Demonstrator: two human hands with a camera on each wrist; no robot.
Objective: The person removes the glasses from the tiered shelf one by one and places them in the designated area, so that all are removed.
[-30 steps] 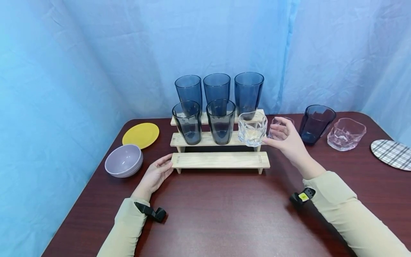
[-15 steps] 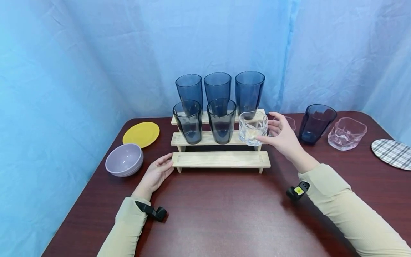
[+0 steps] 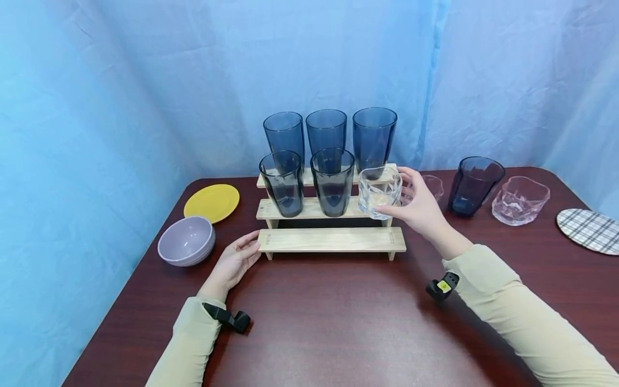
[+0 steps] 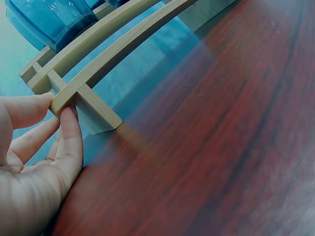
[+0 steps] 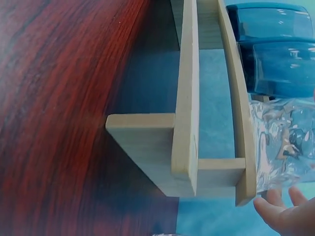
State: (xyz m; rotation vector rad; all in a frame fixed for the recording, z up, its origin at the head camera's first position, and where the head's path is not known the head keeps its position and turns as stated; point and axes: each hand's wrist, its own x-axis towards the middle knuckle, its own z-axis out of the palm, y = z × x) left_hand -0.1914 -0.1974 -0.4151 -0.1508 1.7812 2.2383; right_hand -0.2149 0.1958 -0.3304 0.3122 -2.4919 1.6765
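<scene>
Resting nearest on the dark red tabletop [image 3: 338,322], the left hand [image 3: 233,264] is seen with its fingers pinching the left end of the lowest step of the wooden stepped rack [image 3: 331,240], apparently so that the rack is steadied. Farther in, the clear faceted glass [image 3: 380,191] is gripped by the right hand [image 3: 419,208], fingers curled round its right side, and is held at the right end of the middle step, beside two dark blue tumblers [image 3: 332,181]; whether its base is touching the wood cannot be told. Three taller blue tumblers [image 3: 326,133] are lined up on the top step behind. To the right, a small clear glass [image 3: 432,186], another blue tumbler [image 3: 474,185], a clear bowl-like glass [image 3: 519,200] and a plaid mat [image 3: 589,230] are set apart; to the left, a lilac bowl [image 3: 186,241] and a yellow plate [image 3: 211,202] are found.
</scene>
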